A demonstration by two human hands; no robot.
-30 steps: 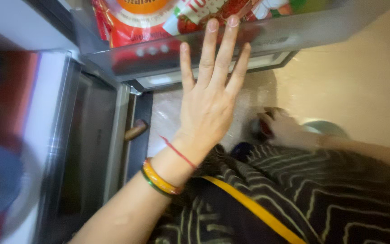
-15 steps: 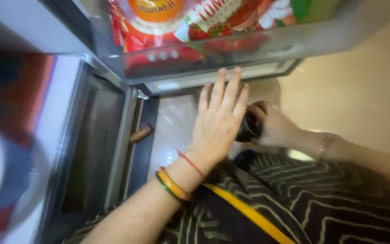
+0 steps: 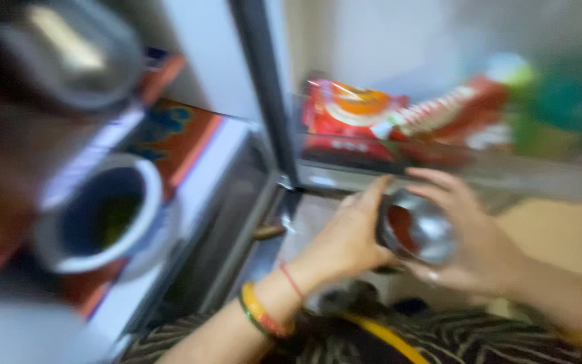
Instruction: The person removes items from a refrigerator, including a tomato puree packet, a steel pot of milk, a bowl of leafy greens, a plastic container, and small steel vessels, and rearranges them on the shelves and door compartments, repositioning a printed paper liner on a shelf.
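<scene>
Basically both hands clamp the steel bowl [image 3: 417, 232] just below the fridge shelf [image 3: 439, 178]: left hand [image 3: 345, 239] cups its near side, right hand [image 3: 469, 243] wraps the far side and base, probably to keep it level.

Home kitchen, shown by an opened fridge [image 3: 264, 135], red snack packets [image 3: 372, 114] kept in its clear drawer [image 3: 399, 168], steel cup [image 3: 95, 216] stored on a door shelf

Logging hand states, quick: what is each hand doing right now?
Left hand: closed around the side of the small steel bowl.
Right hand: cupped around the same bowl from the other side.
</scene>
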